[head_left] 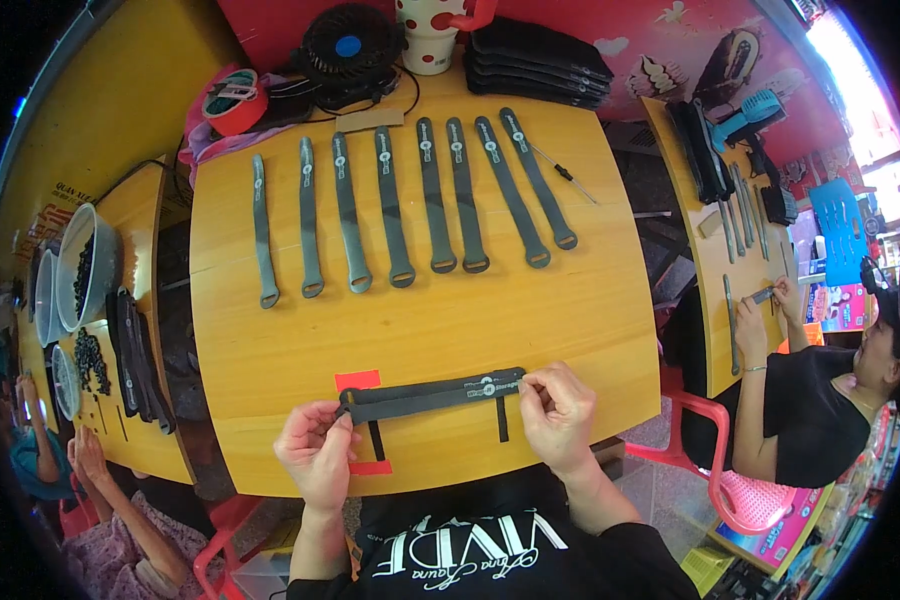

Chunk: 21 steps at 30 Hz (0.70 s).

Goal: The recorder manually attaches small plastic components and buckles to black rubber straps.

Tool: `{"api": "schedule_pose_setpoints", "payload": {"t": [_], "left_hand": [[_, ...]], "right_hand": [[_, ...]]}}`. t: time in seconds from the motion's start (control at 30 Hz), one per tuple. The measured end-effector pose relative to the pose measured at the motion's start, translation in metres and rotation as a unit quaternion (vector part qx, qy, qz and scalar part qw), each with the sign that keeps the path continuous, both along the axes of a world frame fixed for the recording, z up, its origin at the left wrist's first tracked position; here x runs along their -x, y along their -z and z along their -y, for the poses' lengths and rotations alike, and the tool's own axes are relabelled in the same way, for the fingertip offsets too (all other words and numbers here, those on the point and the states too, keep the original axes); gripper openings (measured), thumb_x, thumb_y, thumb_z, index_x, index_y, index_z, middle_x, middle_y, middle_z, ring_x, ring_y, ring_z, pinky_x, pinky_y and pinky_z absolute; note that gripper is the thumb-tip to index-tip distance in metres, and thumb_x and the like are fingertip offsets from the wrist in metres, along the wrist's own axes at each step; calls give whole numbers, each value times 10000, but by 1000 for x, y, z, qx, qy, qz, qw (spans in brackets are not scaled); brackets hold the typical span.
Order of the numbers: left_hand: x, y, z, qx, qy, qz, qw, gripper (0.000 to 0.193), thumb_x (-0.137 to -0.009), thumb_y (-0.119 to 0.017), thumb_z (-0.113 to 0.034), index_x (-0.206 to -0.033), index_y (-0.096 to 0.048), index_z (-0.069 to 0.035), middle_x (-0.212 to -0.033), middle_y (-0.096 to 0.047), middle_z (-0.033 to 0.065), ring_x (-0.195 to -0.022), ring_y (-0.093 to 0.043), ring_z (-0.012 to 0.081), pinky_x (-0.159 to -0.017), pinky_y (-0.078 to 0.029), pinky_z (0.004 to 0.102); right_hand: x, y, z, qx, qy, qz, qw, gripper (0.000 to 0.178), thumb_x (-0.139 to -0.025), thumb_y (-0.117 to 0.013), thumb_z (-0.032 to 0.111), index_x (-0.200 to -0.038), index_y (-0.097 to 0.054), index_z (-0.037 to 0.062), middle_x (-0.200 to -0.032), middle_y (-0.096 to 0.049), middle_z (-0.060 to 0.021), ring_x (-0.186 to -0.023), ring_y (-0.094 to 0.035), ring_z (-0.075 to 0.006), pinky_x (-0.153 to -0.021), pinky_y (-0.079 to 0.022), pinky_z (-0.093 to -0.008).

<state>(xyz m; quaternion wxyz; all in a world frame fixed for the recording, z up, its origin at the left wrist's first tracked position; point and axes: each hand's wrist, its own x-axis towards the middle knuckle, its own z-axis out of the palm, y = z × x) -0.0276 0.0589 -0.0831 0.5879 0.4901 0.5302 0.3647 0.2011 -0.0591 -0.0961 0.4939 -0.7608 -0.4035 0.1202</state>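
My left hand [315,450] pinches the left end of a dark grey fabric strap [420,400] with pale print, at the table's near edge. Its right end is pinched between thumb and fingers of my right hand [562,415]. The strap lies folded lengthwise or doubled, stretched level between both hands. Under it, two short black strips [503,420] stick out toward me. Pieces of red tape [358,380] mark the wood beside the left strip. Farther off, several similar straps [385,210] lie in a spread row, their slotted ends toward me.
On the yellow wooden table [270,370], a thin pointed tool [566,174] rests by the rightmost strap. At the back are a black fan [350,50], a red tape roll [234,105] and stacked black pouches [535,65]. Co-workers sit at side tables; a pink chair [710,430] stands right.
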Motion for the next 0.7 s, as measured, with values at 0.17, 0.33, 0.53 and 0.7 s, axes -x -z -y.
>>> {"api": "schedule_pose_setpoints", "payload": {"t": [0.17,0.33,0.53,0.7], "left_hand": [[0,-1,0,5,-3,0,1000,110,-859,-614,74,-957,-624,26,-802,-650,49,-590,-609,75,-442,-447,178],[0,0,0,2,-4,7,1000,118,-861,-615,75,-966,-622,22,-799,-644,48,-599,-610,76,-445,-448,179],[-2,-2,0,2,-4,1,1000,116,-861,-604,82,-960,-617,22,-794,-637,46,-598,-607,75,-449,-450,180],[-2,-1,1,1,-5,-9,1000,116,-860,-603,83,-958,-616,24,-794,-639,46,-599,-607,74,-454,-453,181]], "right_hand": [[1,-1,0,10,-3,3,1000,121,-774,-638,-138,-762,-607,-22,-685,-536,-50,-522,-496,-77,-441,-345,-221],[1,1,0,8,4,-4,1000,123,-771,-641,-138,-761,-607,-20,-680,-533,-52,-518,-499,-83,-439,-348,-223],[1,-7,-1,33,-3,-2,999,136,-753,-643,-128,-777,-588,-6,-688,-541,-100,-521,-531,-186,-472,-395,-287],[1,-6,-1,35,-2,-1,999,133,-752,-645,-126,-780,-592,-8,-691,-547,-103,-520,-537,-187,-468,-398,-286]]}}
